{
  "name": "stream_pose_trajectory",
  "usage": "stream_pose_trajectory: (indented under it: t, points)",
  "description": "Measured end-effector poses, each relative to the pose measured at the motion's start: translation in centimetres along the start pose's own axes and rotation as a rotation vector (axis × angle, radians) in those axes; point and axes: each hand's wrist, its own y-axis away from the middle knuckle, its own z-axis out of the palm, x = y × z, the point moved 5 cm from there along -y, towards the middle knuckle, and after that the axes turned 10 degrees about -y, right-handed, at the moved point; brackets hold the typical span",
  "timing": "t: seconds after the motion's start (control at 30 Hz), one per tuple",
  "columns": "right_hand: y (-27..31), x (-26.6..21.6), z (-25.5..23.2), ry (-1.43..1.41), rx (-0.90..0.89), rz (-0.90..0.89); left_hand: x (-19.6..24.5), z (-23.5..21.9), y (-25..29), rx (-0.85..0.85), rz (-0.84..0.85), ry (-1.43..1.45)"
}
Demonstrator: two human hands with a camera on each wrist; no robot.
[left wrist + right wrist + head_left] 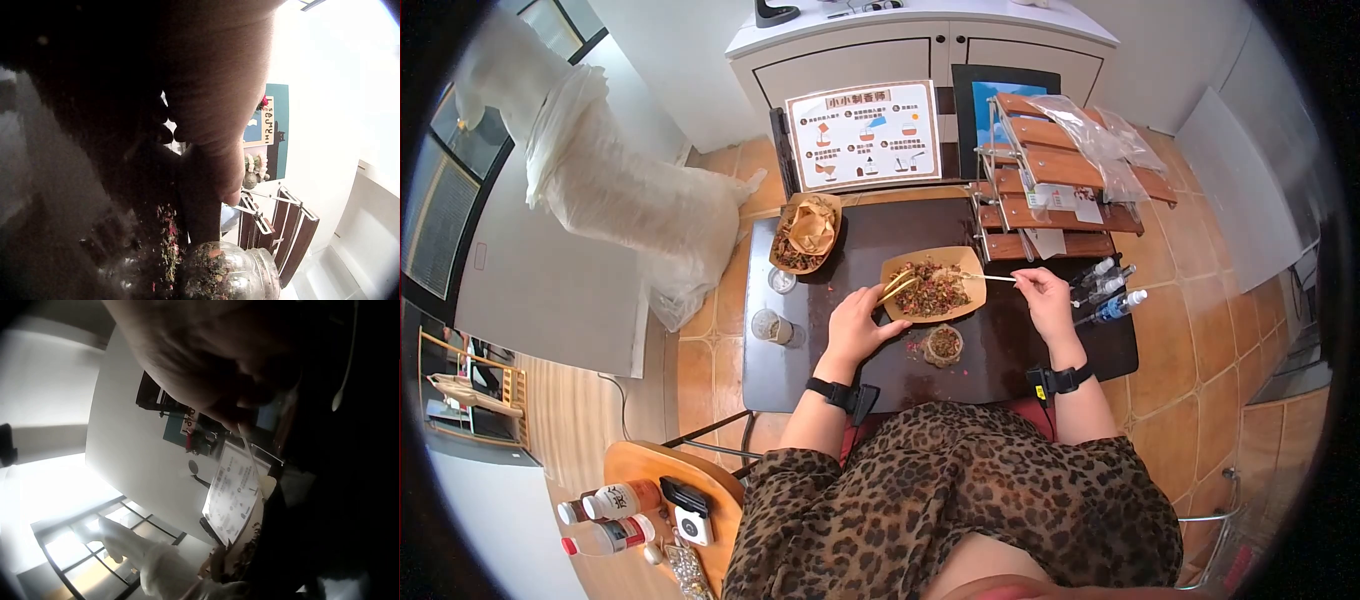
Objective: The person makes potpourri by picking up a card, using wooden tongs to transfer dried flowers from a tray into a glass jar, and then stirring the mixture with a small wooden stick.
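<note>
A brown paper tray point(970, 262) of mixed dried petals and herbs point(930, 290) sits mid-table. My left hand point(858, 325) grips its left corner, fingers at the rim and thumb spread along the near side. Two gold-coloured strips point(898, 284) lie by these fingertips, over the herbs. On the other side, my right hand point(1045, 298) pinches the handle of a thin white spoon point(998, 278), which reaches into the tray. Its broader end point(267, 486) shows in the right wrist view. A glass jar point(942, 345) with herbs inside stands just below the tray.
A second paper tray point(835, 215) holds crumpled brown paper and dried bits. Left on the table are a glass point(772, 327) and a small clear dish point(781, 280). Small bottles point(1112, 290) lie right; a wooden folding rack point(1055, 170) and instruction sheet point(863, 135) stand behind.
</note>
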Motion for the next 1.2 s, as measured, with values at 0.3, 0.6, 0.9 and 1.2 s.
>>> stream_pose_trajectory:
  t: [0.3,0.6,0.9,1.2]
  points:
    - [-0.7,3.7,3.5,-0.080,-0.101,0.161,-0.1,0.2,0.0,-0.013,-0.004,-0.004]
    - [-1.2,3.8,6.8,-0.188,-0.154,0.260,-0.1,0.1,0.0,-0.015,-0.006,-0.002]
    - [-1.3,3.6,5.9,-0.308,-0.109,0.371,0.0,0.0,0.0,0.003,0.006,0.004]
    - [-0.2,1.3,3.3,-0.356,-0.094,0.441,-0.1,0.0,0.0,0.004,0.005,-0.002]
